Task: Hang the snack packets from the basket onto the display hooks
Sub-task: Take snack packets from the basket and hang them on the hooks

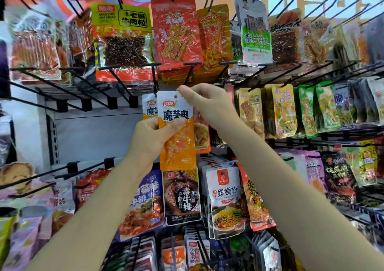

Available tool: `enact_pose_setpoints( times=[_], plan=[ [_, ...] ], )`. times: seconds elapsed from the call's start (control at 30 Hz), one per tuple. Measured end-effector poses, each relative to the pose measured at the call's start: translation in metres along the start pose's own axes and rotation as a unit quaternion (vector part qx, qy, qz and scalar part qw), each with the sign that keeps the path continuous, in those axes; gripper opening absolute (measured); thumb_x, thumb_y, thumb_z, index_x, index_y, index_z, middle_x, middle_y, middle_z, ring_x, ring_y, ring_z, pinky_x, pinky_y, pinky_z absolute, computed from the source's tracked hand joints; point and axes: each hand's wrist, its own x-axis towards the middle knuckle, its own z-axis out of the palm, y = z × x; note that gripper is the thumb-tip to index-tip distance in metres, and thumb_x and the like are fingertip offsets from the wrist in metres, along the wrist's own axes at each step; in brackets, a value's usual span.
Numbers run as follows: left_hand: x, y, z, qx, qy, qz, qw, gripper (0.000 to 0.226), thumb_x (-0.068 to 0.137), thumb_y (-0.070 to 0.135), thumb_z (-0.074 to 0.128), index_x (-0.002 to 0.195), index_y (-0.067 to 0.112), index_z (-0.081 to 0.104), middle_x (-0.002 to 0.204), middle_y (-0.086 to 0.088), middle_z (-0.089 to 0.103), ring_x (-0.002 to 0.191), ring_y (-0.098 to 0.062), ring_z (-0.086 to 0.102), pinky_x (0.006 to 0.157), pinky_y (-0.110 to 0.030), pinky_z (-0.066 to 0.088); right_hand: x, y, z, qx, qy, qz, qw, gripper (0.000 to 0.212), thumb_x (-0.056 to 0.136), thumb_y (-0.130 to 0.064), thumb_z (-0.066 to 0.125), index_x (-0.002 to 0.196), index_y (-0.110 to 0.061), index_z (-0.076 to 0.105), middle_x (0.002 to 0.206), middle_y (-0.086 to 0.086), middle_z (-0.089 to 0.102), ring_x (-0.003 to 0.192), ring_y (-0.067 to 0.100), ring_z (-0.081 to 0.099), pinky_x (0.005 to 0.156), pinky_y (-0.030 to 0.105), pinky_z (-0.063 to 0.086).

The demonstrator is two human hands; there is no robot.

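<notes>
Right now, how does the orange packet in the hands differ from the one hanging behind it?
The held packet is gripped by the left hand and pinched at its top by the right hand; the hanging packet is mostly hidden behind it. Both share a white top and orange body.

black display hooks [154, 77], snack packets [176, 31] hanging (rows)

I see bright, even light with almost no shadows. Glare shines on the foil packets [124, 42]. The edges bend and blur; the centre stays sharp.
</notes>
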Motion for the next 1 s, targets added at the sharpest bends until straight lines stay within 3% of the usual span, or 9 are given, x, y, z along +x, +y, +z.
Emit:
enact_pose_setpoints(
  times=[0.07, 0.13, 0.23, 0.3, 0.43, 0.6, 0.77, 0.93, 1.0],
  plan=[
    [-0.003, 0.003, -0.011, 0.01, 0.005, -0.001, 1.0, 0.038, 0.07, 0.037, 0.08, 0.089, 0.005, 0.073, 0.087, -0.01, 0.078, 0.077, -0.024, 0.076, 0.07, -0.038, 0.062, 0.0, -0.001, 0.019, 0.014, -0.015, -0.009, 1.0, 0.034, 0.092, -0.035, 0.072, 0.091, -0.002, 0.07, 0.075, 0.018, 0.067, 0.061, 0.013, 0.057, 0.049, 0.022, 0.044],
    [-0.004, 0.006, -0.023, -0.007, 0.009, -0.006, 1.0, 0.032, 0.073, 0.034, 0.079, 0.089, 0.006, 0.074, 0.084, -0.01, 0.078, 0.073, -0.021, 0.075, 0.066, -0.035, 0.062, 0.004, -0.002, 0.034, 0.036, -0.013, 0.005, 0.999, 0.038, 0.093, -0.032, 0.072, 0.091, 0.006, 0.066, 0.081, 0.026, 0.064, 0.065, 0.022, 0.056, 0.053, 0.029, 0.047],
    [-0.005, 0.007, -0.041, -0.004, 0.015, -0.007, 1.0, 0.014, 0.088, 0.025, 0.073, 0.09, 0.012, 0.076, 0.081, -0.004, 0.078, 0.068, -0.013, 0.073, 0.059, -0.027, 0.059, 0.014, -0.005, 0.051, 0.045, 0.022, 0.014, 0.999, 0.036, 0.092, -0.034, 0.07, 0.078, -0.002, 0.06, 0.075, 0.015, 0.056, 0.068, 0.021, 0.052, 0.062, 0.038, 0.044],
    [-0.003, 0.004, -0.052, 0.018, 0.014, -0.005, 1.0, 0.012, 0.092, 0.024, 0.071, 0.09, 0.012, 0.075, 0.078, -0.002, 0.077, 0.065, -0.012, 0.071, 0.055, -0.023, 0.055, 0.022, -0.008, 0.057, 0.046, 0.043, 0.018, 0.998, 0.031, 0.092, -0.034, 0.07, 0.08, -0.007, 0.063, 0.079, 0.016, 0.064, 0.074, 0.024, 0.059, 0.068, 0.044, 0.051],
    [0.001, -0.002, -0.057, 0.028, 0.018, -0.016, 0.999, 0.012, 0.091, 0.02, 0.072, 0.09, 0.007, 0.074, 0.075, -0.004, 0.076, 0.061, -0.013, 0.069, 0.053, -0.024, 0.055, 0.03, -0.013, 0.063, 0.047, 0.049, 0.027, 0.997, 0.015, 0.093, -0.031, 0.07, 0.085, -0.02, 0.064, 0.081, -0.003, 0.062, 0.075, 0.012, 0.057, 0.067, 0.028, 0.046],
    [0.01, -0.002, -0.05, 0.007, 0.037, -0.02, 0.999, 0.016, 0.09, 0.018, 0.074, 0.094, 0.003, 0.074, 0.08, -0.01, 0.075, 0.059, -0.014, 0.07, 0.05, -0.023, 0.053, 0.038, -0.016, 0.073, 0.062, 0.061, 0.03, 0.996, 0.012, 0.091, -0.026, 0.073, 0.086, -0.017, 0.07, 0.093, 0.009, 0.073, 0.089, 0.025, 0.07, 0.079, 0.044, 0.058],
    [0.013, -0.005, -0.055, 0.004, 0.032, -0.028, 0.999, 0.013, 0.09, 0.02, 0.074, 0.092, 0.008, 0.074, 0.082, -0.009, 0.077, 0.065, -0.019, 0.072, 0.054, -0.029, 0.057, 0.037, -0.015, 0.077, 0.112, 0.04, 0.057, 0.991, 0.011, 0.093, -0.024, 0.072, 0.085, -0.017, 0.073, 0.085, 0.007, 0.076, 0.071, 0.015, 0.071, 0.065, 0.034, 0.06],
    [0.013, -0.008, -0.058, 0.02, 0.029, -0.033, 0.999, 0.012, 0.09, 0.022, 0.075, 0.089, 0.01, 0.074, 0.087, -0.015, 0.077, 0.072, -0.028, 0.071, 0.068, -0.043, 0.061, 0.037, -0.01, 0.077, 0.123, 0.033, 0.06, 0.99, 0.013, 0.091, -0.023, 0.074, 0.092, -0.01, 0.073, 0.093, 0.014, 0.077, 0.085, 0.03, 0.075, 0.074, 0.046, 0.062],
    [0.012, -0.008, -0.06, 0.022, 0.03, -0.037, 0.999, 0.013, 0.089, 0.022, 0.075, 0.09, 0.01, 0.074, 0.087, -0.014, 0.078, 0.072, -0.026, 0.071, 0.068, -0.041, 0.061, 0.038, -0.01, 0.079, 0.126, 0.029, 0.061, 0.99, 0.015, 0.091, -0.023, 0.075, 0.095, -0.009, 0.072, 0.092, 0.012, 0.077, 0.084, 0.029, 0.075, 0.075, 0.046, 0.063]
  ],
)
